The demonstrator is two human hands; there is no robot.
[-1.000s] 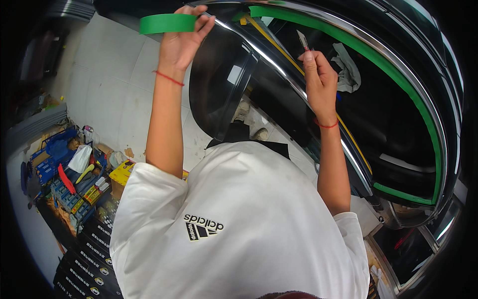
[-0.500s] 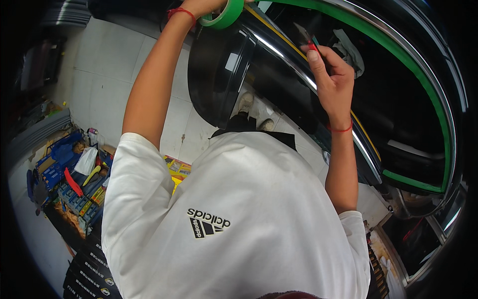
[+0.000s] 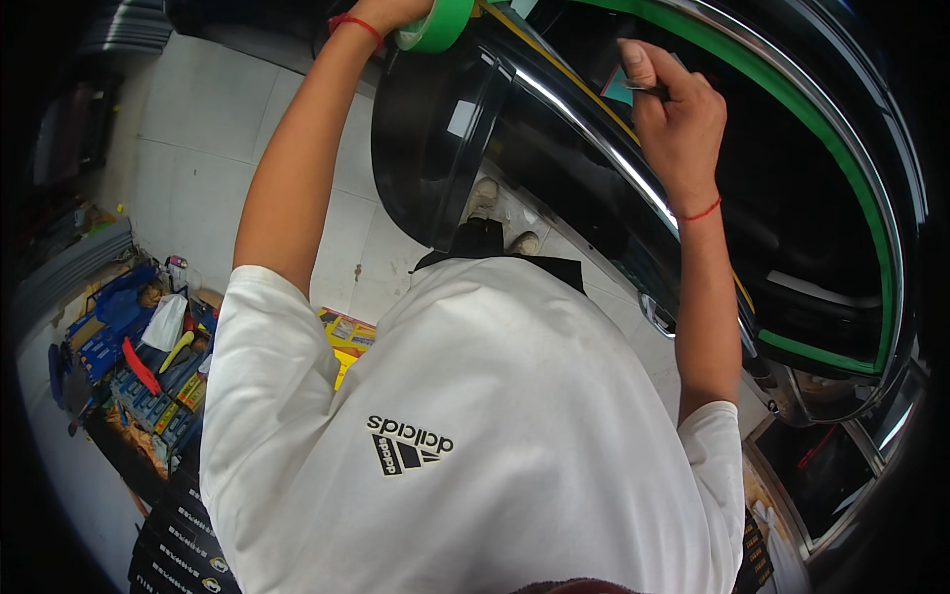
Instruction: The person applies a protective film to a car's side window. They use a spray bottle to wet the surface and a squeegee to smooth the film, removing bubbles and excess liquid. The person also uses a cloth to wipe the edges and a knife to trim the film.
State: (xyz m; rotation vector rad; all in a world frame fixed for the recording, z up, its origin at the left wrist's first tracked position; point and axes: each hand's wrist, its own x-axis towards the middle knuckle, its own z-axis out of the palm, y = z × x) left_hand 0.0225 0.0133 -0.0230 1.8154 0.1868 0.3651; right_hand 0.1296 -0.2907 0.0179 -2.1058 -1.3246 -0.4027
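Gripped: one green roll [image 3: 450,25] — left hand [image 3: 398,10]; one tool [image 3: 649,90] — right hand [image 3: 685,124].

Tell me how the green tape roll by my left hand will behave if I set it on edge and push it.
The green tape roll would probably roll, given its curved outer band. Its pale inner wall suggests a hollow ring, so it's likely fairly light for its size.
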